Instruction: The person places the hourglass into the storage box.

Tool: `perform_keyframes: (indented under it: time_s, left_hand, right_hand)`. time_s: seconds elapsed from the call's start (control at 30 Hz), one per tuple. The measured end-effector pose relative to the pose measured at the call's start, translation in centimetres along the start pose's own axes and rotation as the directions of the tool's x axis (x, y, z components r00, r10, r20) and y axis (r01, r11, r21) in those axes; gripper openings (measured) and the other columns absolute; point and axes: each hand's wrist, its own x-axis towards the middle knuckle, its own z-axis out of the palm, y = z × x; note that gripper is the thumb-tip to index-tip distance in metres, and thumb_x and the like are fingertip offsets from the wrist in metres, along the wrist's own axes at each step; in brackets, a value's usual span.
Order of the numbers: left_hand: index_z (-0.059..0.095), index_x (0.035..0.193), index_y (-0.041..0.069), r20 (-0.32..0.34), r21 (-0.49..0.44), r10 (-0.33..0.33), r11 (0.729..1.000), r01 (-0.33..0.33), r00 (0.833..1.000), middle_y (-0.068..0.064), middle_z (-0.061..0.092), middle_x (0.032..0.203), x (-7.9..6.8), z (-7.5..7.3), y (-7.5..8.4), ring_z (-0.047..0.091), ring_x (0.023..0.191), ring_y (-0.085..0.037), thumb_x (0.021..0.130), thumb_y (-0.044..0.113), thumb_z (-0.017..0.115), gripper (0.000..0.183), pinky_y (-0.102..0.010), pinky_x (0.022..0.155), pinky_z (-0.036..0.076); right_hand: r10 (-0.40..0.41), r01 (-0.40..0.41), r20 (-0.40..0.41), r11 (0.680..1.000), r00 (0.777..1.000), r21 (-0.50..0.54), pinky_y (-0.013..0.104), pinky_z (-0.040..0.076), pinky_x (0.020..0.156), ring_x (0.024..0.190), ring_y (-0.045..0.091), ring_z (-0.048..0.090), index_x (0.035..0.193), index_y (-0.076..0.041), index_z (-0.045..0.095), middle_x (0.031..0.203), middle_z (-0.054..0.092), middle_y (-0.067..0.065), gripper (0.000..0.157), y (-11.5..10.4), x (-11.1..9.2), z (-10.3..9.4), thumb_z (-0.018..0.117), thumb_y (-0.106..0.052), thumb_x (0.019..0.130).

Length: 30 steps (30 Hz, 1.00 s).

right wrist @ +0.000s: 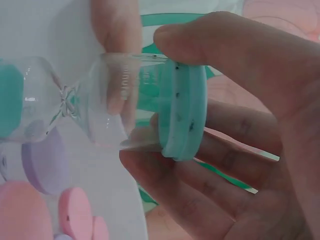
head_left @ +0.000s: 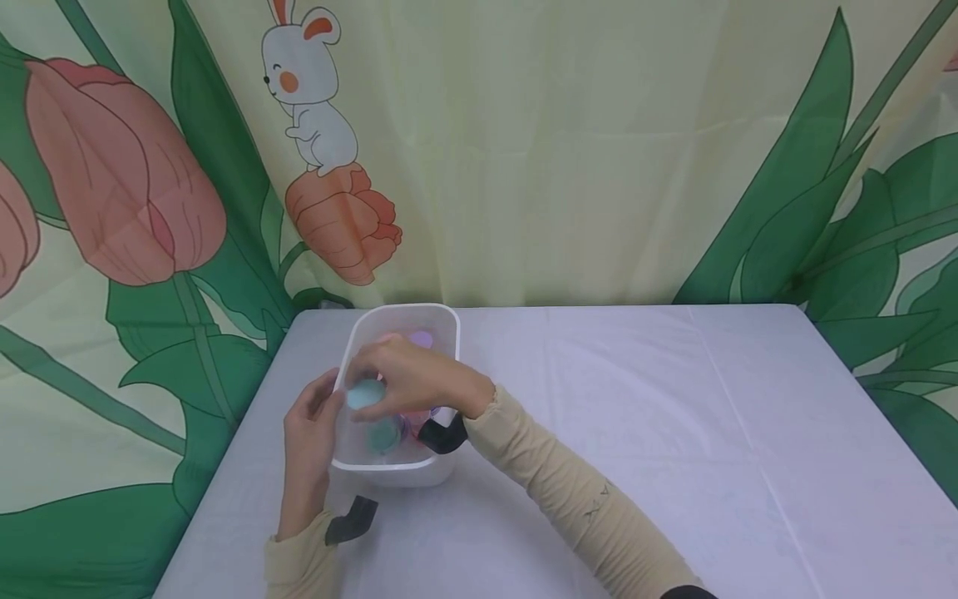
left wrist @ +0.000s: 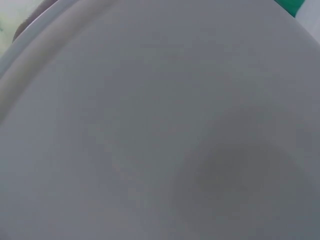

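My right hand reaches over a white plastic bin and holds a sand timer by its teal end cap. In the right wrist view the timer lies sideways: the thumb presses the cap's rim, fingers curl beneath, and teal sand sits in the far bulb. At the bin's left rim, my left hand grips the wall. The bin's pale wall fills most of the left wrist view, where only a bit of finger shows past the rim.
More sand timers lie in the bin, among them one with a teal cap, a purple cap and a pink cap. The bin stands on a white-covered table. Behind it hangs a printed curtain.
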Motion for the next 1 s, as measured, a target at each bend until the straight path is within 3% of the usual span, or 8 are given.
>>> perform_keyframes:
  time_s: [0.33,0.6,0.77,1.0]
  left_hand:
    - [0.052,0.142,0.016,-0.002,-0.007,-0.001,1.0,0.001,1.0,-0.006,0.052,0.144,0.0,0.0,0.0,0.052,0.131,-0.023,0.102,0.03,0.054,0.043,-0.046,0.111,0.042]
    - [0.051,0.143,0.017,-0.004,0.0,-0.004,1.0,0.004,1.0,-0.007,0.051,0.147,0.0,0.0,0.1,0.05,0.135,-0.027,0.102,0.028,0.052,0.042,-0.055,0.112,0.039]
    - [0.052,0.143,0.017,-0.003,-0.002,-0.006,1.0,0.006,1.0,-0.006,0.051,0.146,0.0,-0.1,0.2,0.05,0.134,-0.026,0.102,0.027,0.053,0.042,-0.055,0.113,0.037]
    - [0.051,0.144,0.019,0.0,0.013,-0.023,1.0,0.023,1.0,-0.006,0.051,0.147,0.1,0.0,0.3,0.05,0.135,-0.026,0.102,0.029,0.053,0.043,-0.056,0.113,0.036]
  right_hand:
    - [0.063,-0.068,0.115,0.997,0.991,0.042,0.006,0.045,0.085,0.094,0.002,0.06,0.113,-0.009,0.071,0.105,0.069,-0.005,0.035,0.3,0.4,0.8,0.079,-0.025,0.083]
    - [0.082,-0.086,0.16,0.996,0.984,0.019,0.008,0.045,0.081,0.09,0.005,0.059,0.109,-0.008,0.071,0.1,0.069,-0.004,0.033,0.4,0.5,1.7,0.081,-0.024,0.081]
    - [0.088,-0.09,0.204,0.996,0.975,0.001,0.008,0.044,0.087,0.097,0.004,0.059,0.114,-0.008,0.069,0.106,0.07,-0.003,0.039,0.3,0.6,2.2,0.083,-0.025,0.081]
    - [0.088,-0.107,0.254,0.992,0.963,0.063,0.008,0.045,0.09,0.098,0.003,0.06,0.115,-0.008,0.07,0.109,0.071,-0.003,0.041,0.3,0.6,2.6,0.085,-0.02,0.079]
